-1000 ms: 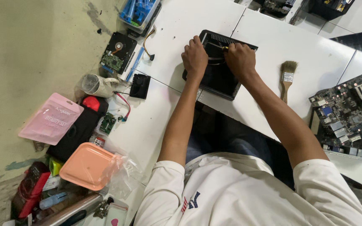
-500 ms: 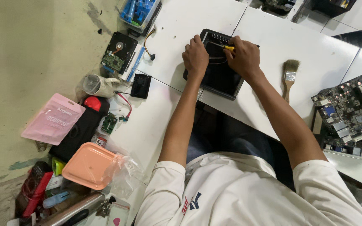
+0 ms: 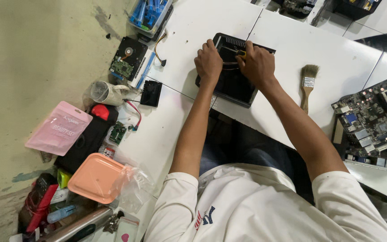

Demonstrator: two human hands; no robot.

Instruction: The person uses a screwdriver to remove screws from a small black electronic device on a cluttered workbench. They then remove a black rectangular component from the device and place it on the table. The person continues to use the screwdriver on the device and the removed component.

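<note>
Both hands work at a black device case (image 3: pixel 234 83) lying flat on the white bench (image 3: pixel 189 27), toward its far middle. Left hand (image 3: pixel 209 62): fingers curled, pressing the case's left edge. Right hand (image 3: pixel 258 65): closed around a tool with a yellow handle (image 3: pixel 242 54), seemingly a screwdriver; its tip is hidden behind the knuckles. The case is dark, rectangular, with a vented far rim. To the right, a paintbrush (image 3: pixel 308 85) and a circuit board (image 3: pixel 372 118), cut off at the frame edge; to the left, an opened hard drive (image 3: pixel 127 58).
</note>
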